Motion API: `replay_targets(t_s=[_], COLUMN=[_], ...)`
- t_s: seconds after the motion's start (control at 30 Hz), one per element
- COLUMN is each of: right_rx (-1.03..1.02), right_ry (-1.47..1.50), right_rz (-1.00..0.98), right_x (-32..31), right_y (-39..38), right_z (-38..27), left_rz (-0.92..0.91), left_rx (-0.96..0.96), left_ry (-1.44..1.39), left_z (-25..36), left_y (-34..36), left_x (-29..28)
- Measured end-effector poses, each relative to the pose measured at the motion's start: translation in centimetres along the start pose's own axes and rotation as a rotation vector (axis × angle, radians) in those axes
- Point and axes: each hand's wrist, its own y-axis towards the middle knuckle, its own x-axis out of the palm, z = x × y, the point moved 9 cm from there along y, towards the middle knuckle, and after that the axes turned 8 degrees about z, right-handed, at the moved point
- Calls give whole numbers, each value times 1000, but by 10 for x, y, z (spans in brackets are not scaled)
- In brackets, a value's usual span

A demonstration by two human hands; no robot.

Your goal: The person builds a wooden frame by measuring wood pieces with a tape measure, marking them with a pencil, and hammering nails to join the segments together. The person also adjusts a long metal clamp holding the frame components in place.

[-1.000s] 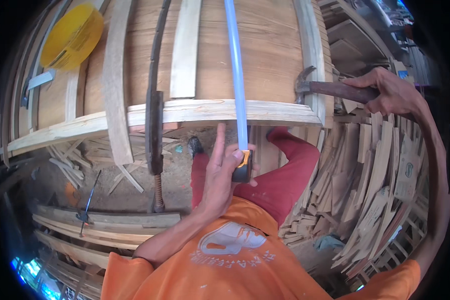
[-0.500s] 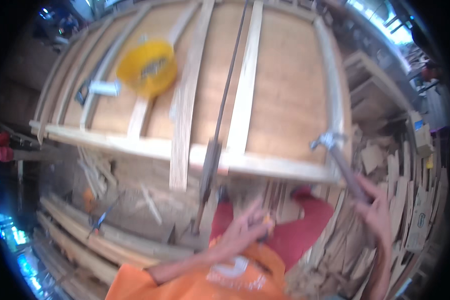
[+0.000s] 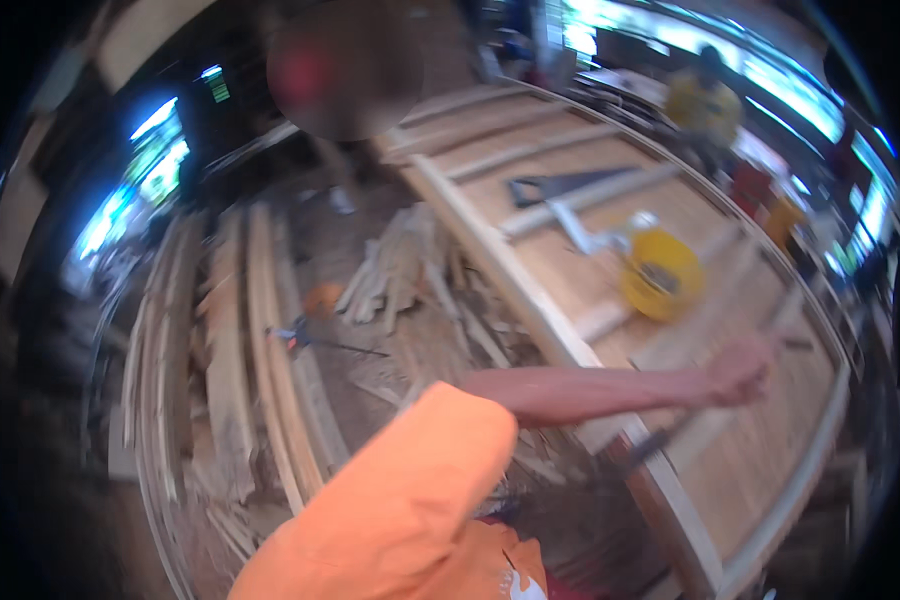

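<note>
Across the large framed wooden panel reaches my bare left arm, out of an orange sleeve. At its end my left hand is closed into a fist, smeared by motion. What the fingers hold, if anything, cannot be made out. Below the hand a dark bar-like tool lies across the panel's near edge, and the forearm covers part of the panel. Left of the hand, on the panel, stands a yellow bowl with small dark pieces in it. My right hand is out of view.
A handsaw and a pale flat strip lie on the panel beyond the bowl. Long boards are stacked at left, near a heap of wood offcuts on the floor. A person in yellow is at far right.
The view has swung left. My left hand has gone from in front of my body to over the panel. My right hand, with its hammer, has left the view.
</note>
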Motion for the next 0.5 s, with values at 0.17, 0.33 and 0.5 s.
replay_targets(t_s=[0.17,0.33,0.5], right_rx=[-186,-212,-642], right_ry=[-152,-321,-236], right_rz=[177,-142,-353], right_x=[-30,5,93], right_y=[-2,-9,9], right_z=[22,-11,-137], left_rz=[124,-89,186], left_rx=[203,-354,-484], left_ry=[195,-161,-96], left_z=[28,34,78], left_y=[47,-12,-96], left_x=[-70,-151,-284])
